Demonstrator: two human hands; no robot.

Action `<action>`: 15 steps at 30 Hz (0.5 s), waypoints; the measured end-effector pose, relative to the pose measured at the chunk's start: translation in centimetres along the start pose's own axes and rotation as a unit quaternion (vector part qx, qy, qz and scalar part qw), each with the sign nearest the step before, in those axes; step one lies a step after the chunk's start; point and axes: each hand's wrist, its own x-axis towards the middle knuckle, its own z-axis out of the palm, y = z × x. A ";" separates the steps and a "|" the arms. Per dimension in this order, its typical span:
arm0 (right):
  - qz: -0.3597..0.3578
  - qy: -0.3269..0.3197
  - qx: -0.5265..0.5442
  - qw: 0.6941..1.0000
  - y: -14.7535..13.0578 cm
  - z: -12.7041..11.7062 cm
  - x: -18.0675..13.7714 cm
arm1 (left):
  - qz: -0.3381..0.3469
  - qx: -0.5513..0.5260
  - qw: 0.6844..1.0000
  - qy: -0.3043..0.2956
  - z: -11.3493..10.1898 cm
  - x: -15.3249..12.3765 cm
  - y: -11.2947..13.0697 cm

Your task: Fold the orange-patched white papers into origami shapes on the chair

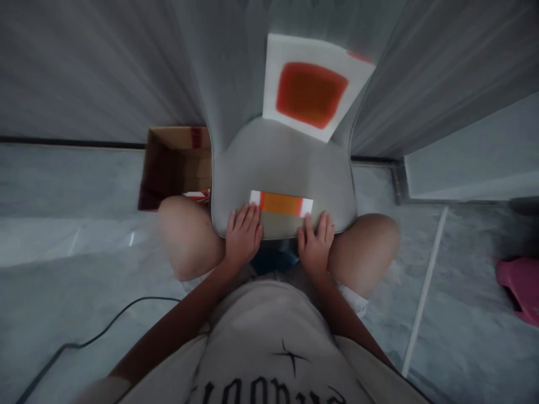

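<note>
A narrow paper strip (281, 203), orange in the middle with white ends, lies across the front of a grey chair seat (278, 163). My left hand (244, 230) rests flat on the seat's front edge, its fingertips at the strip's left end. On the other side, my right hand (316, 238) lies with fingers stretched out, the index fingertip at the strip's right end. Neither hand is wrapped round anything. Behind the strip, a white sheet (269, 84) with a large orange-red square leans on the chair's backrest.
Left of the chair stands an open cardboard box (174, 168) with a bit of red and white inside. A dark cable (105, 331) runs over the floor at lower left. A pink plastic object (522, 286) shows at the right edge. Curtains (96, 67) hang behind the chair.
</note>
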 end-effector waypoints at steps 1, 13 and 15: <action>-0.002 0.000 -0.006 1.000 0.0 0.0 0.0 | -0.002 -0.004 1.000 0.002 0.1 0.0 0.1; -0.105 -0.099 0.018 0.989 -9.5 -0.8 3.2 | -0.016 -0.023 0.999 0.030 0.8 -0.4 0.3; -0.119 -0.118 0.011 0.986 -10.4 -0.7 3.3 | -0.019 -0.025 0.999 0.030 0.9 -0.4 0.2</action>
